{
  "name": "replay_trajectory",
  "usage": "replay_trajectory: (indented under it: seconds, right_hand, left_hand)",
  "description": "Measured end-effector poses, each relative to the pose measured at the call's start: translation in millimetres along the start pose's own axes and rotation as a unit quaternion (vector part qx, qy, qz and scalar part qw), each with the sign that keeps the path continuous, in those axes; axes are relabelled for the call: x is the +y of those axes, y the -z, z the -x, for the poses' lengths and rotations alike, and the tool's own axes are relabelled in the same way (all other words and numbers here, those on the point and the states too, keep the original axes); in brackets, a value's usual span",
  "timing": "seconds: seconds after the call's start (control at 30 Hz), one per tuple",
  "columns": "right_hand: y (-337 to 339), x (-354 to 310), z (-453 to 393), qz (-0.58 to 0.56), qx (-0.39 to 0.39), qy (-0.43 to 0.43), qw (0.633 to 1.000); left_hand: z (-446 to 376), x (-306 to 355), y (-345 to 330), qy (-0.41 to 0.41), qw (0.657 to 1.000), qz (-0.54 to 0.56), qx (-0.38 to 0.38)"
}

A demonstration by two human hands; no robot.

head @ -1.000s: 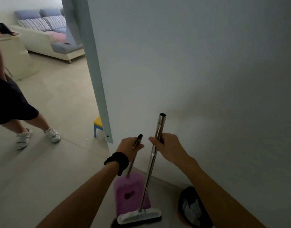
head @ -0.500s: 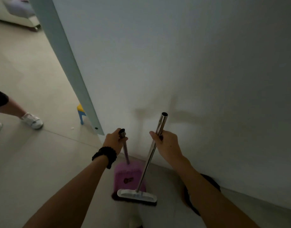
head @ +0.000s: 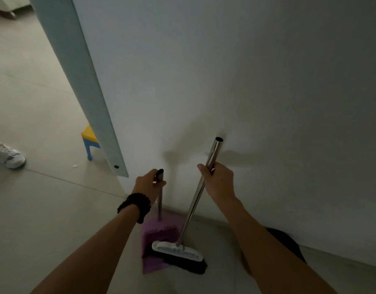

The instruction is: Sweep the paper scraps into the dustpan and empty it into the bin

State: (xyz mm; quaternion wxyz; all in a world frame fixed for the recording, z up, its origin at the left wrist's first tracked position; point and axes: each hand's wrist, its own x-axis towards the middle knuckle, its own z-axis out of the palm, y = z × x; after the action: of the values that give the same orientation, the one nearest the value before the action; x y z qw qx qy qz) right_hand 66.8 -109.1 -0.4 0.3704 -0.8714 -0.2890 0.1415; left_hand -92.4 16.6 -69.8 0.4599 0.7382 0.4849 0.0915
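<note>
— Standing tight to the wall (head: 246, 71), are they?
— Yes. The left hand (head: 147, 184) is closed around the top of the dustpan handle (head: 159, 196); the right hand (head: 220, 181) is wrapped round the broom handle (head: 200, 192), just below its open end.
— And the dustpan (head: 155, 240)?
— Purple, on the floor (head: 44, 209) at the foot of the wall, with the broom head (head: 178, 252) lying across its mouth — bristles touching it.
— The bin (head: 289, 242)?
— Dark, against the wall on the right, partly behind the right forearm.
— Room to move?
— Open floor to the left, past the door edge (head: 87, 92); a small stool (head: 89, 141) and someone's shoe (head: 8, 155) stand there.
</note>
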Motion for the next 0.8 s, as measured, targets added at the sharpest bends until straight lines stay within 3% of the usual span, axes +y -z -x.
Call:
replay_trajectory:
  seconds: [0.4, 0.8]
  right_hand:
    - [-23, 8, -8, 0.025, 0.028, -0.052, 0.998]
    - [-23, -17, -3, 0.027, -0.01, -0.078, 0.997]
  left_hand:
    - [-29, 5, -5, -0.053, 0.998, -0.034, -0.003]
    - [-14, -18, 23, -0.056, 0.994, -0.033, -0.086]
